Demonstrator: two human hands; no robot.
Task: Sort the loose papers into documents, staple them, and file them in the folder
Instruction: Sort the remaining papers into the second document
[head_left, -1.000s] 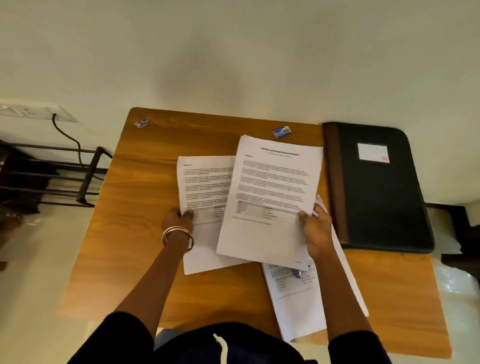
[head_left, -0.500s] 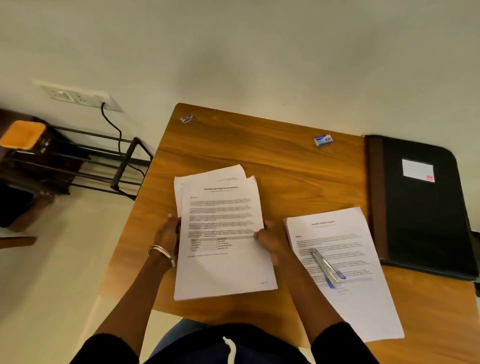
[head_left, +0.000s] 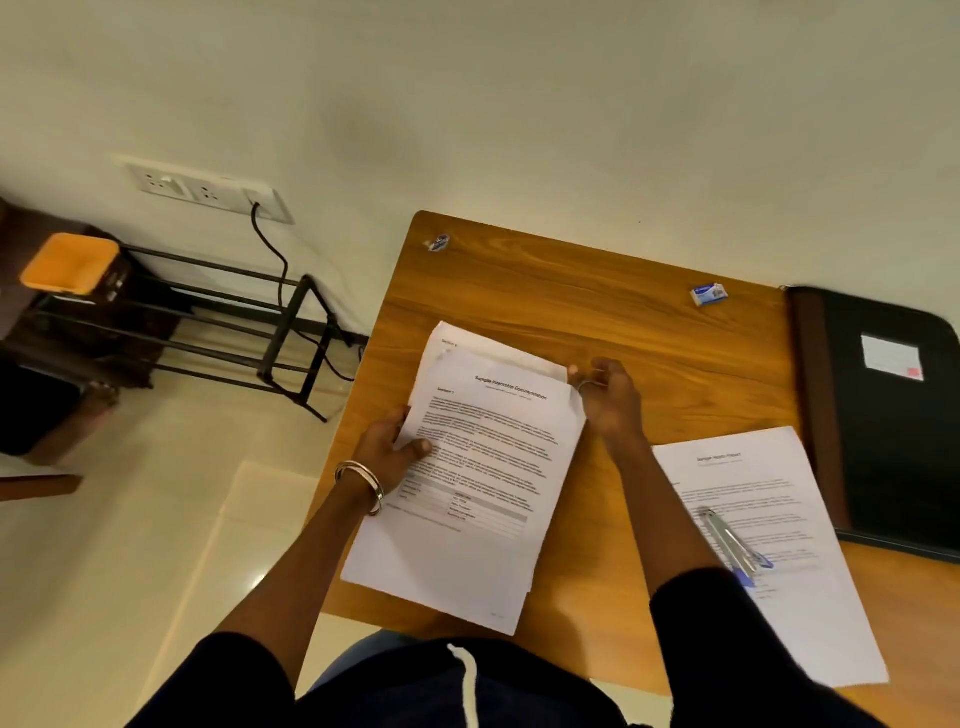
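1. The left hand (head_left: 390, 451) is seen at the left edge of a stack of papers (head_left: 467, 478), about halfway down that edge. The thumb lies on top of the front sheet and the other fingers are curled beneath it, so the stack is gripped at that edge.
2. The right hand (head_left: 608, 397) is placed at the upper right corner of the same stack. Its fingers are curled loosely and touch the corner of the sheets; whether the corner is actually pinched cannot be told. A ring is worn on one finger.
3. The stack is held between the two hands, tilted, with its lower end over the near edge of the table (head_left: 597, 312). A second sheet shows behind the front one at the top, slightly offset.
4. A second document (head_left: 769, 551) lies flat on the table to the right of the right forearm, untouched by either hand.
5. A stapler (head_left: 730, 543) rests on that second document, near its middle.
6. A black folder (head_left: 893, 426) lies closed at the right end of the table, just beyond the second document and well apart from both hands.
7. A small box of staples (head_left: 709, 294) sits near the far edge of the table, beyond the right hand.
8. Bangles (head_left: 361, 483) are worn on the left wrist.
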